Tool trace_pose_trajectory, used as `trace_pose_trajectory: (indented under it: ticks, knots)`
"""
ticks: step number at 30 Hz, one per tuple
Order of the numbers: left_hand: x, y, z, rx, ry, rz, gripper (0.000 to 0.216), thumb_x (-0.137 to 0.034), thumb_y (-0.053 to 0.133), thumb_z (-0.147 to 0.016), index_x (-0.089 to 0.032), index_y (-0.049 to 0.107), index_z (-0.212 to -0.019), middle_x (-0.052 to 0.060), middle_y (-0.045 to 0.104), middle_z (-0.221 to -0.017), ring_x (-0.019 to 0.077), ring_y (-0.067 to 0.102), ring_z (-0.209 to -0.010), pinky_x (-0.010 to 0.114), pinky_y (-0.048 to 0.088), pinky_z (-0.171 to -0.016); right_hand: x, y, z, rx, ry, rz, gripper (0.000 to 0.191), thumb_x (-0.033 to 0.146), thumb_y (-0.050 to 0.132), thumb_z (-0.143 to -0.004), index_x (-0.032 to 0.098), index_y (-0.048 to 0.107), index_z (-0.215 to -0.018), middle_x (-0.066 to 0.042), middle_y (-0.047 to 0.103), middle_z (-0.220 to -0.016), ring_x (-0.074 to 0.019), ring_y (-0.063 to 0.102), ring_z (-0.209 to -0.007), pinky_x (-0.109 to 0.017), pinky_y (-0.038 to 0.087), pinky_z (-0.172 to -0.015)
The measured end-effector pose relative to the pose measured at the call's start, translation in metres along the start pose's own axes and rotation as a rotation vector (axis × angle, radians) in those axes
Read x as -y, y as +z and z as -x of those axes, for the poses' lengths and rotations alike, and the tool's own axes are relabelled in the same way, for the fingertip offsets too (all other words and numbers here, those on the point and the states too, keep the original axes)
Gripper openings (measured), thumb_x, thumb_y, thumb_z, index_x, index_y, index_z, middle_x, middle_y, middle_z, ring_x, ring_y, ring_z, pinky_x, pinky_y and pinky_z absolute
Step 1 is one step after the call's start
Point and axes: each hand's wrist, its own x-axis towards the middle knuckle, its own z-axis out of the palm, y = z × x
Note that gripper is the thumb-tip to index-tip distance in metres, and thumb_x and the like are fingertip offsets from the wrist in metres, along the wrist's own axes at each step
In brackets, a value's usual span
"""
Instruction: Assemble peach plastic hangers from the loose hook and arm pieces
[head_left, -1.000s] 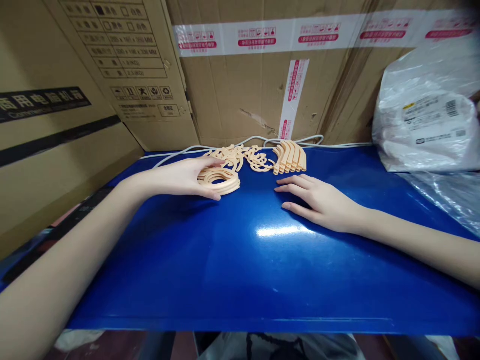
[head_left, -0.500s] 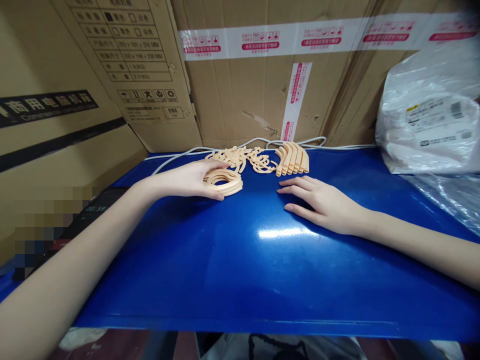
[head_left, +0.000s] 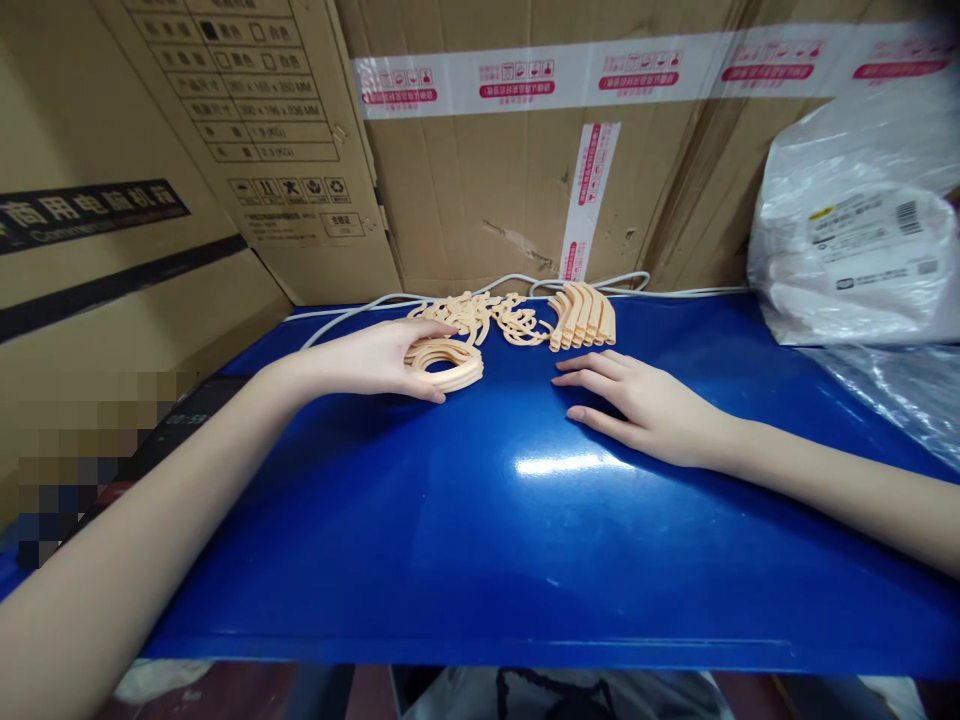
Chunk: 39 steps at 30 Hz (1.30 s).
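My left hand (head_left: 379,358) curls around the left side of a stack of beige rings (head_left: 459,374) on the blue table, thumb at the front and fingers behind. Part of the stack is hidden by the hand. My right hand (head_left: 637,405) rests palm down on the table with its fingers apart, holding nothing. Just beyond its fingertips lies a neat bundle of curved beige tube-like pieces (head_left: 585,318). Behind the rings is a tangled pile of thin beige loops and strips (head_left: 469,312), whose exact kind I cannot make out.
Cardboard boxes (head_left: 480,190) wall the back and left of the blue table (head_left: 480,560). A white cable (head_left: 390,300) runs along the back edge. Plastic-wrapped packages (head_left: 847,230) stand at the right. A dark device with a timer display (head_left: 187,415) lies at the left edge.
The view has shifted very slightly. Both hands and the beige pieces stay where they were on the table.
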Motion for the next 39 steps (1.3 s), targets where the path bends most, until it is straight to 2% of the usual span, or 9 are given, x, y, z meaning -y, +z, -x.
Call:
trace_pose_trajectory:
  ticks: [18,22,30,33,35,37,39]
  knots:
    - [0.0,-0.001,-0.001,0.0,0.028,0.033,0.088,-0.063,0.064,-0.066,-0.024,0.039,-0.141,0.003,0.044,-0.144,0.0263,0.045,-0.129,0.034,0.033,-0.109,0.0,-0.001,0.0,0.0,-0.003,-0.009,0.041,0.042,0.039,-0.096,0.017,0.056,-0.123,-0.012,0.056,-0.129,-0.0253,0.053,-0.116,-0.046,0.042,-0.101]
    - [0.001,0.0,-0.002,0.006,0.027,0.026,0.089,-0.064,0.064,-0.066,-0.024,0.038,-0.141,0.005,0.042,-0.146,0.0275,0.043,-0.131,0.036,0.031,-0.111,0.0,-0.001,0.0,-0.01,-0.005,-0.012,0.039,0.042,0.04,-0.095,0.019,0.056,-0.122,-0.012,0.056,-0.128,-0.0262,0.054,-0.115,-0.047,0.043,-0.1]
    - [0.004,-0.001,0.002,-0.016,0.048,0.103,0.107,-0.065,0.066,-0.065,-0.025,0.014,-0.15,0.006,0.036,-0.15,0.0261,0.039,-0.134,0.032,0.03,-0.111,0.0,-0.001,0.0,0.004,-0.001,-0.012,0.041,0.042,0.039,-0.096,0.017,0.056,-0.123,-0.012,0.056,-0.129,-0.0258,0.054,-0.115,-0.046,0.043,-0.099]
    - [-0.004,-0.006,0.006,-0.071,0.047,0.058,0.106,-0.066,0.066,-0.065,-0.026,0.017,-0.15,0.005,0.032,-0.152,0.0277,0.035,-0.137,0.034,0.029,-0.112,0.0,-0.002,0.0,0.002,0.001,-0.014,0.041,0.042,0.038,-0.096,0.017,0.056,-0.122,-0.013,0.056,-0.128,-0.0257,0.054,-0.115,-0.046,0.043,-0.099]
    - [-0.017,-0.006,0.009,-0.149,0.062,0.013,0.097,-0.067,0.06,-0.071,-0.024,0.02,-0.149,0.006,0.03,-0.153,0.0279,0.032,-0.138,0.035,0.027,-0.113,0.0,-0.001,0.0,-0.004,-0.004,-0.013,0.04,0.042,0.039,-0.096,0.017,0.056,-0.122,-0.012,0.056,-0.128,-0.0257,0.054,-0.115,-0.046,0.043,-0.099]
    - [-0.035,0.0,0.012,-0.222,0.115,-0.038,0.083,-0.063,0.05,-0.082,-0.021,0.022,-0.148,0.007,0.031,-0.152,0.0259,0.029,-0.14,0.035,0.025,-0.114,0.0,-0.001,0.0,-0.011,-0.006,-0.014,0.04,0.042,0.04,-0.095,0.018,0.056,-0.123,-0.012,0.056,-0.128,-0.026,0.054,-0.114,-0.046,0.044,-0.098]
    - [-0.054,0.011,0.016,-0.246,0.198,-0.101,0.076,-0.055,0.043,-0.09,-0.015,0.02,-0.149,0.009,0.023,-0.155,0.0241,0.02,-0.143,0.034,0.017,-0.117,0.001,-0.001,0.0,-0.017,-0.003,-0.016,0.039,0.042,0.041,-0.095,0.018,0.056,-0.122,-0.013,0.057,-0.127,-0.0264,0.055,-0.114,-0.047,0.044,-0.097]
